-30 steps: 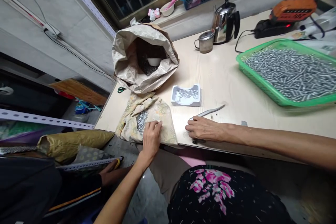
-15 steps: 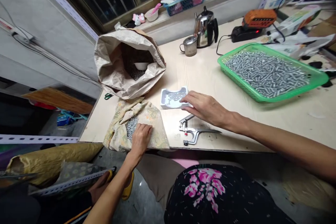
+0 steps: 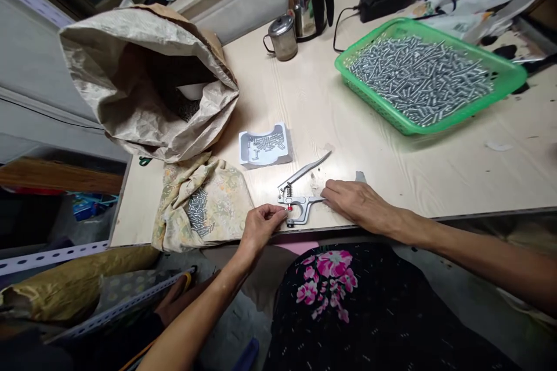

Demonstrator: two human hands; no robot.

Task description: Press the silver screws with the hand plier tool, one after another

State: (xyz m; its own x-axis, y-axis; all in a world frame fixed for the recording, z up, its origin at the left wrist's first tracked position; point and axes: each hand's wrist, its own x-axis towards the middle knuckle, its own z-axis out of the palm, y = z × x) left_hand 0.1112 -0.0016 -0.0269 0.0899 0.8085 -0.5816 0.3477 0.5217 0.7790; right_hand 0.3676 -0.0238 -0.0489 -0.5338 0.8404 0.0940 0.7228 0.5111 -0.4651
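Near the table's front edge lie silver snap pliers [image 3: 300, 203], their upper handle raised and a red piece inside the jaw. My right hand [image 3: 359, 203] is closed around the end of their lower handle. At the jaw, my left hand [image 3: 263, 223] pinches with thumb and forefinger; whatever is between the fingertips is too small to make out. Left of it, a patterned cloth [image 3: 230, 197] carries a heap of small metal screws [image 3: 198, 211]. Behind the pliers stands a small white tray [image 3: 265, 159] with several metal pieces in it.
A big paper sack [image 3: 143, 87] gapes open at the back left, a white scoop [image 3: 191, 91] inside. At right, a green basket [image 3: 404, 127] is full of metal pieces. A metal cup [image 3: 282, 40], a kettle [image 3: 304, 0] and an orange battery on a charger [image 3: 385, 3] stand behind.
My left hand has moved right from the screws on the cloth to the pliers' jaw. My right hand has come down from the white tray onto the pliers' handle. The view has shifted closer.
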